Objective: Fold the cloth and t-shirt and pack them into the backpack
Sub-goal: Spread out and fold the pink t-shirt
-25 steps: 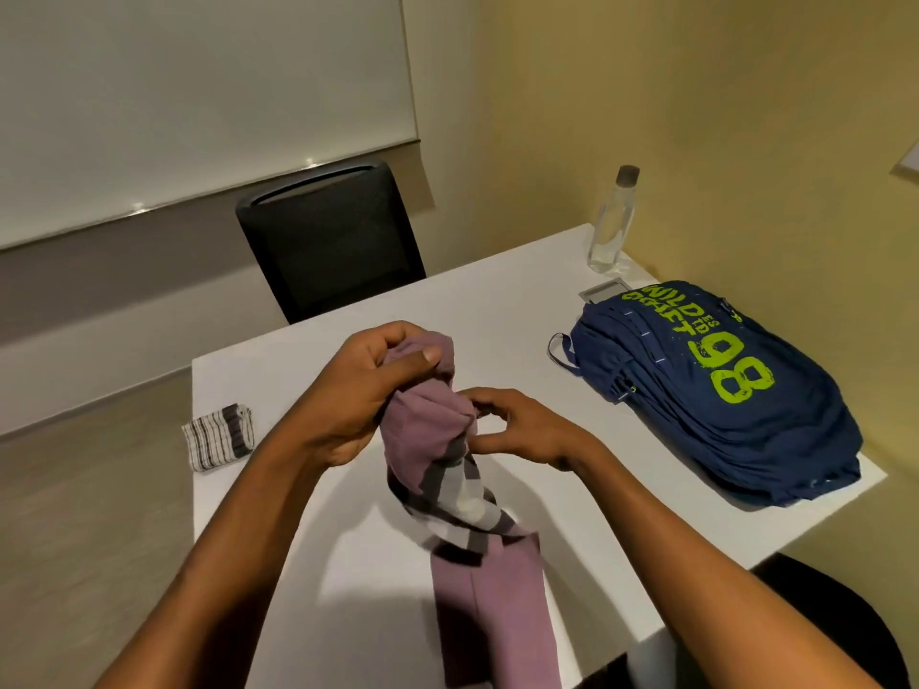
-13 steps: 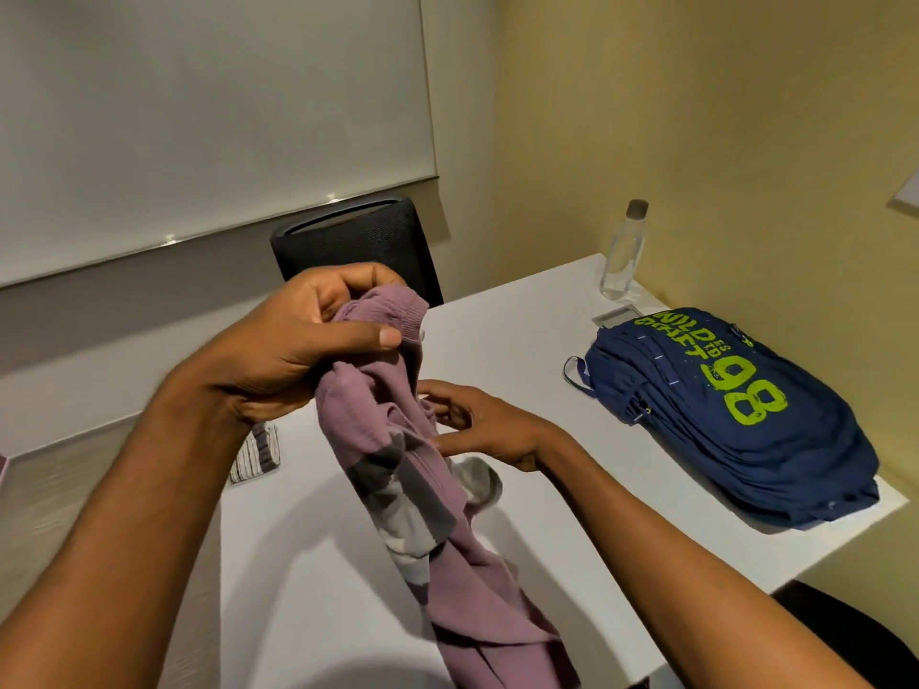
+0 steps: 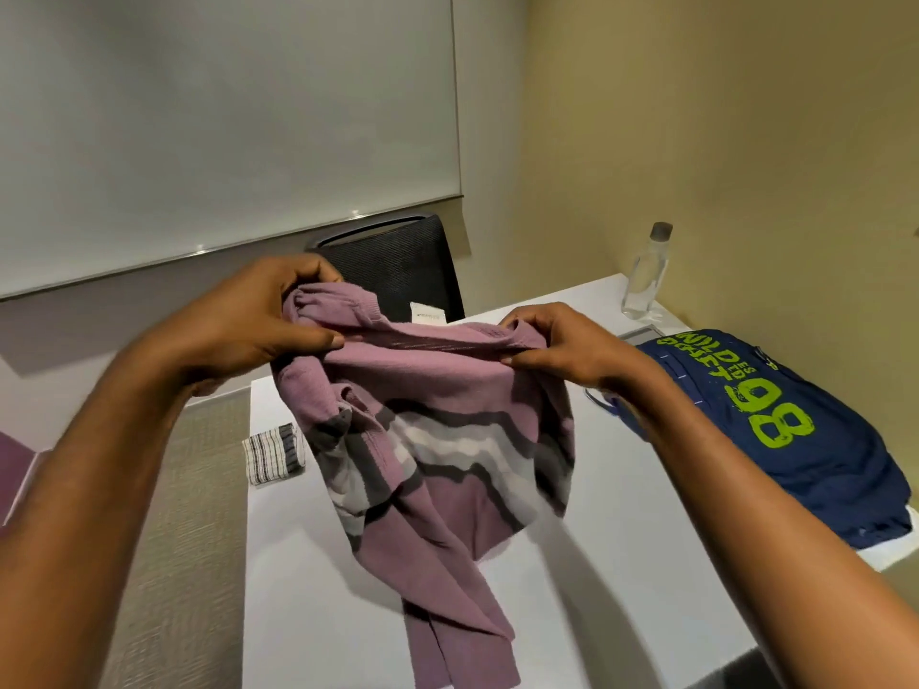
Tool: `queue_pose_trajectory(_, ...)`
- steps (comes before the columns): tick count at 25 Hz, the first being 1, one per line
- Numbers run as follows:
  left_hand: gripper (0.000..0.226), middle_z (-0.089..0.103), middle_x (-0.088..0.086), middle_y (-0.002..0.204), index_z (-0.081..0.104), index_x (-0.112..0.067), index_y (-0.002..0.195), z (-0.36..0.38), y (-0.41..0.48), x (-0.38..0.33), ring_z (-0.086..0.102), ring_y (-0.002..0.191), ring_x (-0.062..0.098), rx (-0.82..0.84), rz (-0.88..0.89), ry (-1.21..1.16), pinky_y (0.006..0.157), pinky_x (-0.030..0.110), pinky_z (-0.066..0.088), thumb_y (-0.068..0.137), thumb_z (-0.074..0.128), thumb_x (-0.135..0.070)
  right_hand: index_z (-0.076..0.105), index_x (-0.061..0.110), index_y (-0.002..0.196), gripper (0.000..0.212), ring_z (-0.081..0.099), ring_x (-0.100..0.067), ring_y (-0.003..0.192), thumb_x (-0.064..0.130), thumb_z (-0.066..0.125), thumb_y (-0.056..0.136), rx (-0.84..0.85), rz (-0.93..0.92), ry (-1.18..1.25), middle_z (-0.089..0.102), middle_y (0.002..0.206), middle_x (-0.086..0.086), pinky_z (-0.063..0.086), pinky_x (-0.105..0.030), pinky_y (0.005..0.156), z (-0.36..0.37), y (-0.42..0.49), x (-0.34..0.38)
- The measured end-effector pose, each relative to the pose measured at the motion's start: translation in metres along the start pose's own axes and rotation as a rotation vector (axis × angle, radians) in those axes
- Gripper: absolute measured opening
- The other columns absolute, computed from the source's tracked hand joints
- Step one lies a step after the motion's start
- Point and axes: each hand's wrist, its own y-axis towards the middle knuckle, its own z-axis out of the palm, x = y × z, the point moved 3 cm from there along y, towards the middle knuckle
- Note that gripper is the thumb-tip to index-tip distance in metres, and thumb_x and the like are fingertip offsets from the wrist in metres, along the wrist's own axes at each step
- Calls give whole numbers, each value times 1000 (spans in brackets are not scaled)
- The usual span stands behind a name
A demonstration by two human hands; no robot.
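A mauve t-shirt with grey, white and dark stripes hangs in the air above the white table. My left hand grips its left shoulder and my right hand pinches the right shoulder, so the collar is stretched between them. Its lower end trails onto the table. A small folded striped cloth lies at the table's left edge. The navy backpack with green lettering lies flat at the right side of the table.
A clear water bottle stands at the far right corner, with a small flat object next to it. A black chair stands behind the table. A yellow wall runs close along the right.
The t-shirt was bunched between my hands near the table. Both hands have risen and drawn apart, spreading the shirt open by its shoulders.
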Motion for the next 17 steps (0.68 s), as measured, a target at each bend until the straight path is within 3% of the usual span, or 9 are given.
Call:
queue_pose_trajectory(3, 27, 72, -1, 96, 70, -26, 96, -1, 12, 31, 68, 89, 20, -103, -59, 355, 79, 39, 58, 83, 80, -5, 70, 23, 104, 21, 69, -17, 96, 7, 71, 91, -8, 56, -268, 73, 102, 8, 55, -31, 84, -13, 2, 2)
queue_pose_trajectory(6, 14, 73, 5, 90, 75, -19, 91, 4, 23, 62, 65, 73, 17, -283, -152, 528, 60, 28, 48, 88, 76, -5, 71, 17, 100, 21, 62, -21, 90, 1, 66, 89, -211, 74, -479, 63, 98, 2, 43, -28, 75, -20, 6, 6)
queue_pose_trajectory(10, 19, 69, 10, 86, 76, -5, 109, 5, 24, 76, 62, 69, 20, -610, -85, 462, 68, 34, 48, 100, 60, -6, 72, 7, 97, 22, 54, -22, 86, -5, 55, 89, -580, 89, -514, 60, 95, -6, 36, -27, 75, -31, 5, -5)
queue_pose_trajectory(12, 25, 72, 14, 89, 75, -3, 110, -1, 22, 68, 62, 72, 25, -755, -7, 432, 71, 37, 48, 102, 51, -5, 68, 6, 97, 21, 52, -23, 88, -6, 53, 89, -741, 95, -510, 60, 98, -11, 37, -29, 77, -42, -2, -13)
queue_pose_trajectory(17, 27, 70, 14, 99, 70, -4, 107, -23, 19, 45, 55, 85, 18, -1017, 82, 294, 79, 29, 42, 102, 43, -5, 65, 4, 107, 20, 59, -39, 96, 4, 48, 97, -1011, 95, -491, 64, 105, -21, 44, -41, 81, -65, -16, -18)
